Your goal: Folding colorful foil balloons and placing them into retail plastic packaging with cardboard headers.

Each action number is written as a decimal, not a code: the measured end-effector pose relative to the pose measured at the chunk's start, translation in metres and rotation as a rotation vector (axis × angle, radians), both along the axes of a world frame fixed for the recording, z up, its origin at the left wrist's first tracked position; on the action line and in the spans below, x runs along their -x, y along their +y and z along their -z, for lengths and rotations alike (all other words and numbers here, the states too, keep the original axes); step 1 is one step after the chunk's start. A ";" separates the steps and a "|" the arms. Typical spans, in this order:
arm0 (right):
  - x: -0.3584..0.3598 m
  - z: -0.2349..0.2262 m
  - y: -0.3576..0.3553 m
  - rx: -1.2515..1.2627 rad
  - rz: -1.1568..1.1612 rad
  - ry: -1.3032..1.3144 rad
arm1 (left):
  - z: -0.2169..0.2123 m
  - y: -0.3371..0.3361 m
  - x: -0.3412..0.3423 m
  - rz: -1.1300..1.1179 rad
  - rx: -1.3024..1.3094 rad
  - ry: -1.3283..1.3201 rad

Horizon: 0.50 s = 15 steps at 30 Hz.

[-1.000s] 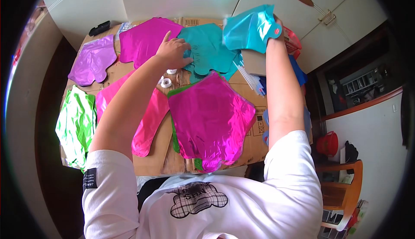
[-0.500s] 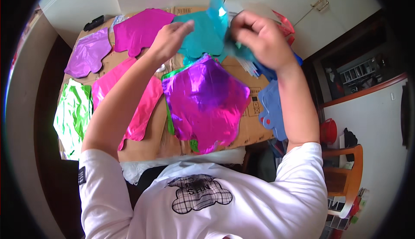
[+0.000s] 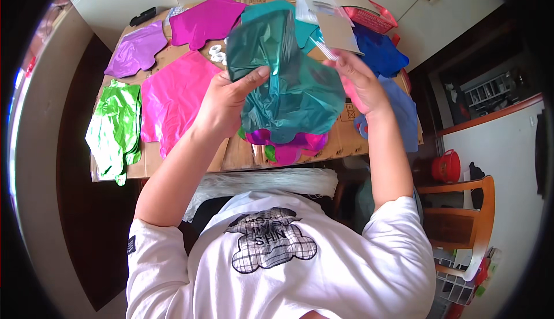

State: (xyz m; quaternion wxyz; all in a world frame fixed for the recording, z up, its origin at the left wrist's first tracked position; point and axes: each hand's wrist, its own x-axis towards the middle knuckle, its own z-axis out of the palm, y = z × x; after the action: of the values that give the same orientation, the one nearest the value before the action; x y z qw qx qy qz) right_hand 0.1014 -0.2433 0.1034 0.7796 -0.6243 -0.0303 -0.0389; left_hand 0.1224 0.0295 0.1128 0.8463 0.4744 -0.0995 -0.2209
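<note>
- The left hand (image 3: 222, 102) has its grip closed on the left edge of a teal foil balloon (image 3: 285, 82), thumb on top.
- The right hand (image 3: 360, 82) pinches the balloon's right edge, and a thin clear straw (image 3: 323, 47) sticks out by its fingers.
- The teal balloon is up in the air between both hands, above the surface (image 3: 173, 163). A second ago it was out at the far right in one hand, and the left hand was pressing on the balloons lying flat.
- So the balloon has been picked out and brought close; it looks ready to be worked on, likely with the straw.
- Under it lies a purple-pink balloon (image 3: 294, 146).
- To the left lie a pink balloon (image 3: 173, 99) and a green balloon (image 3: 112, 125).
- Farther back are a violet balloon (image 3: 135, 47), a magenta balloon (image 3: 202, 21) and a blue balloon (image 3: 378, 50).
</note>
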 end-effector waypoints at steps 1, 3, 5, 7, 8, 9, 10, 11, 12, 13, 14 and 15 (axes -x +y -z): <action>0.002 0.004 -0.001 0.000 -0.047 0.059 | 0.001 0.000 0.003 0.008 0.003 0.036; 0.007 0.006 -0.002 0.004 -0.143 0.177 | -0.001 -0.004 0.009 0.020 0.015 0.106; 0.010 -0.007 -0.005 0.110 -0.022 0.086 | -0.004 -0.005 0.008 -0.035 0.025 0.069; 0.009 -0.014 -0.010 0.223 0.195 -0.098 | -0.006 -0.004 0.003 -0.080 0.027 0.045; 0.009 -0.016 -0.014 0.285 0.326 -0.168 | -0.006 -0.006 0.001 -0.092 0.037 0.037; 0.013 -0.026 -0.008 0.502 0.475 -0.247 | -0.009 -0.007 0.000 -0.096 0.042 0.021; 0.018 -0.038 0.003 0.748 0.553 -0.397 | -0.013 -0.009 0.000 -0.104 0.048 0.005; 0.024 -0.052 0.017 0.993 0.629 -0.550 | -0.018 -0.011 0.000 -0.110 0.053 -0.011; 0.031 -0.065 0.036 0.915 0.493 -0.532 | -0.022 -0.014 -0.001 -0.107 0.039 -0.045; 0.036 -0.076 0.052 0.844 0.366 -0.510 | -0.026 -0.019 0.000 -0.100 0.030 -0.090; 0.035 -0.080 0.061 0.700 0.160 -0.339 | -0.031 -0.025 0.001 -0.088 0.023 -0.138; 0.033 -0.084 0.073 0.734 0.083 -0.342 | -0.034 -0.030 0.001 -0.075 0.015 -0.184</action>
State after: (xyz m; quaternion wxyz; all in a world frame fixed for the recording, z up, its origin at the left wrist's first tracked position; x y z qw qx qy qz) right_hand 0.0687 -0.1703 0.1873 0.4865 -0.8463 -0.1464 -0.1602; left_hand 0.1212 -0.0004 0.1467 0.8448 0.4896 -0.1607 -0.1438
